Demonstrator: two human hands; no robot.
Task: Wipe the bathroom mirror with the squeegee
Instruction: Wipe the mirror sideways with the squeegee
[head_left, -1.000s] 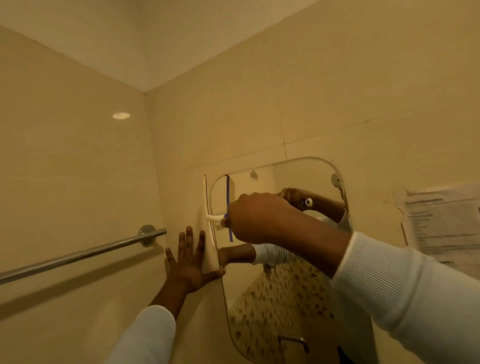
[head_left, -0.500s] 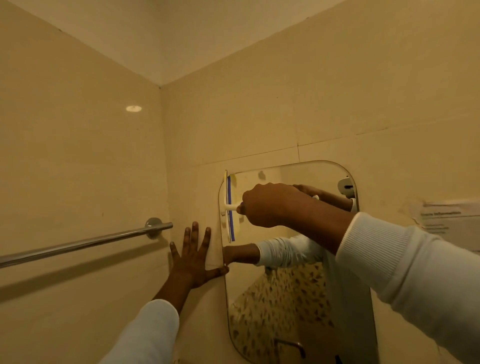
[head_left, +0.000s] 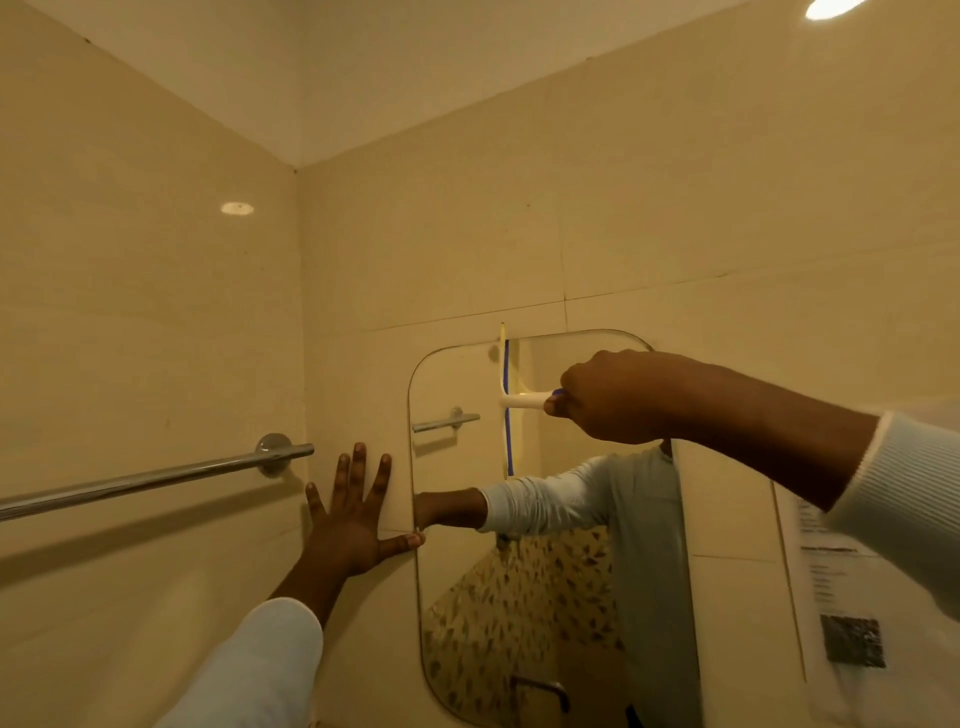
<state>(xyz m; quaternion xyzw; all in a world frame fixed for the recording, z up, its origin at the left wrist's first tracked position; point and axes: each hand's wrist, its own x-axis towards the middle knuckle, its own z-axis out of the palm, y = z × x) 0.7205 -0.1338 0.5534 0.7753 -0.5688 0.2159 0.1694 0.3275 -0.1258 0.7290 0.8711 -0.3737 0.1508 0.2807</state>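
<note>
A frameless mirror (head_left: 452, 587) with rounded corners hangs on the beige tiled wall. My right hand (head_left: 610, 397) is closed around the handle of a white squeegee (head_left: 517, 401), whose blue-edged blade stands upright against the glass near the mirror's top. Its upper tip reaches just past the mirror's top edge. My left hand (head_left: 350, 514) is pressed flat on the wall with fingers spread, just left of the mirror, its thumb touching the mirror's left edge. The glass reflects my arms and pale sleeves.
A chrome towel rail (head_left: 156, 475) runs along the left wall at hand height, close to the corner. A printed paper notice (head_left: 841, 592) with a square code is stuck to the wall right of the mirror. A tap shows in the reflection at the bottom.
My right hand has carried the squeegee rightward across the upper glass, from the mirror's left edge towards its middle. My left hand has stayed flat on the wall. The view has tilted upward.
</note>
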